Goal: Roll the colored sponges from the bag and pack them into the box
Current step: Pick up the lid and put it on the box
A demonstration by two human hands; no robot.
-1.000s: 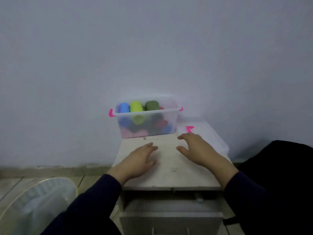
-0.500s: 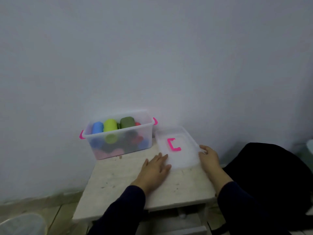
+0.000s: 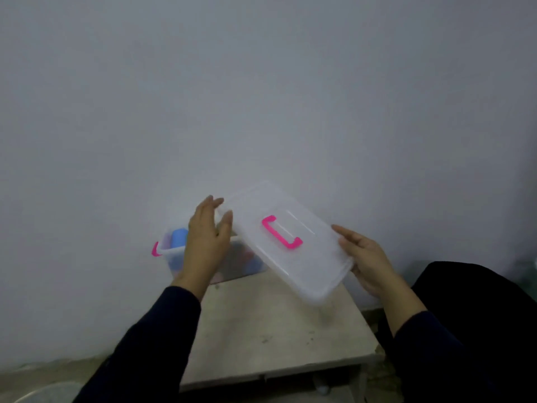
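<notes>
Fingers of the left hand (image 3: pixel 207 237) stand straight against the far end of a clear lid (image 3: pixel 286 242), while the right hand (image 3: pixel 366 257) curls round its near end at centre right, holding it tilted above the table (image 3: pixel 279 341). A pink handle (image 3: pixel 281 235) sits on top. Behind the left hand, centre frame, the box (image 3: pixel 171 254) holds a blue sponge (image 3: pixel 178 237).
</notes>
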